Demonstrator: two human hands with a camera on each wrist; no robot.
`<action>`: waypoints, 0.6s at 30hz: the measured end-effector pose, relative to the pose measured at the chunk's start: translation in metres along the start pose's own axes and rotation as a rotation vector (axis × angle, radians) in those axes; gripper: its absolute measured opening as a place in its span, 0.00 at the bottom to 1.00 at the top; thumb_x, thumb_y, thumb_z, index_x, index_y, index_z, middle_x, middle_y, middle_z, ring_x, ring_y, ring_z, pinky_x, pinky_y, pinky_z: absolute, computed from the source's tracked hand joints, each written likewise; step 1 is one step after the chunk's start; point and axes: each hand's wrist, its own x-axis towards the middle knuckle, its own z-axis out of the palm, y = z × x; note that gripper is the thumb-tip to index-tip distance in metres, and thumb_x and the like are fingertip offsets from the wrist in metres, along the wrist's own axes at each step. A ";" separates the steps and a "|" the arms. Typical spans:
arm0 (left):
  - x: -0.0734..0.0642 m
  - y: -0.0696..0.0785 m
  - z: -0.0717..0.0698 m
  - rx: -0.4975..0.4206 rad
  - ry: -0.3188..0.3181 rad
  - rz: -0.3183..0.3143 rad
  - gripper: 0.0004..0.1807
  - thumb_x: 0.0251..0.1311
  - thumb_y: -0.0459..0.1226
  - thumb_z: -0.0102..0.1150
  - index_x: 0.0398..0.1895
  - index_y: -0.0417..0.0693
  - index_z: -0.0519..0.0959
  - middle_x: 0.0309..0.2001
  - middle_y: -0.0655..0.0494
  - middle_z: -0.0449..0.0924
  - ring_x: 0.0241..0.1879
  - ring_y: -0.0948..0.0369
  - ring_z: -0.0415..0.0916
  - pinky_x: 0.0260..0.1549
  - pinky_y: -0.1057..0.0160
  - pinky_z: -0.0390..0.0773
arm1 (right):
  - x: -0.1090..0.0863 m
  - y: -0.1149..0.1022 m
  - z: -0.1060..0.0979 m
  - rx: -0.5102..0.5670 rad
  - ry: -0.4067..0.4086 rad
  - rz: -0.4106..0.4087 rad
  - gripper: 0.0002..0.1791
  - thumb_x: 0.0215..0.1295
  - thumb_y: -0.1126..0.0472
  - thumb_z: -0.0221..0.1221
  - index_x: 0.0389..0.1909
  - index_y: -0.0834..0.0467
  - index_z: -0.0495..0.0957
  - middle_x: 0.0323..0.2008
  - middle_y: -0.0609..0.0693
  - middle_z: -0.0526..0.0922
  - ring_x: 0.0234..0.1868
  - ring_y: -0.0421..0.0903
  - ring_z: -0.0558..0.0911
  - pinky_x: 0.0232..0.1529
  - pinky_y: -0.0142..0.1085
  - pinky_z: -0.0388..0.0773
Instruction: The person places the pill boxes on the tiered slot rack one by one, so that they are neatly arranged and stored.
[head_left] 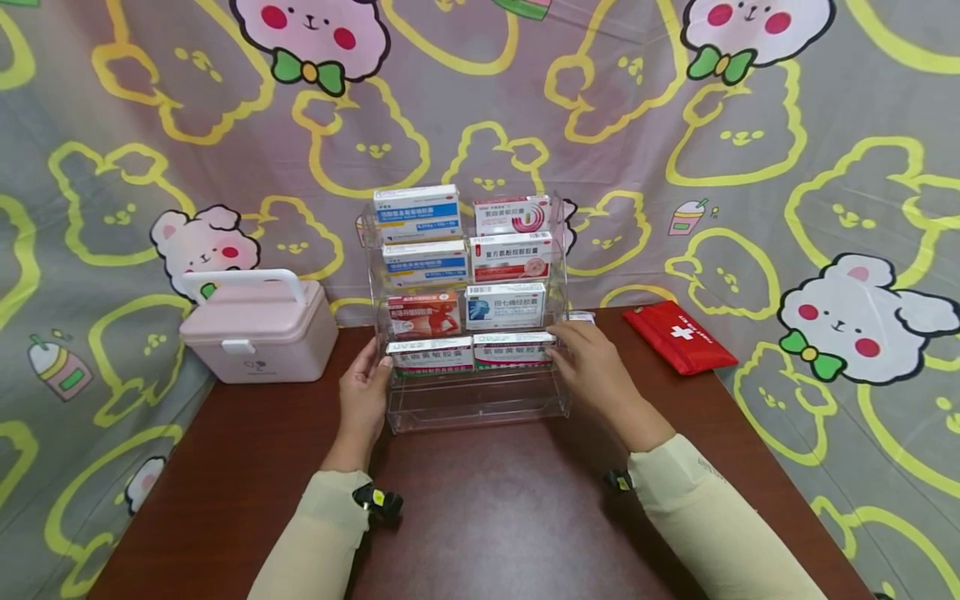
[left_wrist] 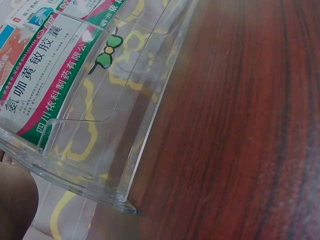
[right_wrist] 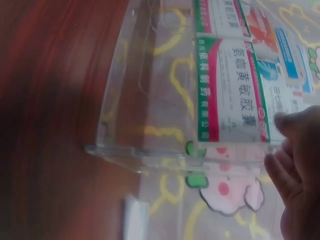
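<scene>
A clear acrylic display rack (head_left: 480, 408) with stepped tiers stands on the table, medicine boxes in pairs on its upper tiers and its lowest tier bare. My left hand (head_left: 363, 400) grips the rack's left side wall, thumb toward the front. On the opposite side, my right hand (head_left: 596, 367) holds the right side wall, fingertips beside a green-and-magenta medicine box (right_wrist: 232, 95). A matching medicine box (left_wrist: 50, 70) sits at the left of that tier. Above them are a red medicine box (head_left: 423, 315) and a white-and-blue medicine box (head_left: 505, 307).
A pale pink lidded case (head_left: 258, 342) with a raised white handle stands to the left. To the right lies a red first aid pouch (head_left: 678, 337). A small white item (head_left: 581, 317) lies behind my right hand. Patterned cloth (head_left: 480, 100) hangs behind the brown table (head_left: 480, 517).
</scene>
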 end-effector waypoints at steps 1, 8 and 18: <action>0.000 0.000 0.000 0.002 -0.003 0.003 0.30 0.79 0.24 0.53 0.82 0.34 0.66 0.82 0.42 0.67 0.83 0.50 0.62 0.73 0.71 0.72 | -0.003 0.001 -0.001 0.014 0.019 0.001 0.22 0.66 0.65 0.75 0.60 0.62 0.86 0.58 0.60 0.87 0.60 0.59 0.84 0.63 0.56 0.86; 0.002 0.000 0.001 0.045 -0.001 0.028 0.30 0.78 0.24 0.55 0.81 0.32 0.67 0.81 0.39 0.67 0.82 0.47 0.63 0.68 0.77 0.74 | -0.020 0.020 -0.004 0.076 0.125 0.005 0.19 0.68 0.67 0.71 0.59 0.62 0.86 0.55 0.59 0.89 0.56 0.58 0.84 0.58 0.56 0.86; 0.005 0.008 -0.011 0.354 -0.019 0.118 0.31 0.77 0.32 0.63 0.80 0.39 0.71 0.77 0.40 0.73 0.77 0.47 0.71 0.63 0.84 0.72 | -0.027 0.038 -0.013 0.039 0.027 0.108 0.22 0.70 0.63 0.70 0.63 0.63 0.84 0.60 0.61 0.86 0.61 0.61 0.82 0.64 0.60 0.83</action>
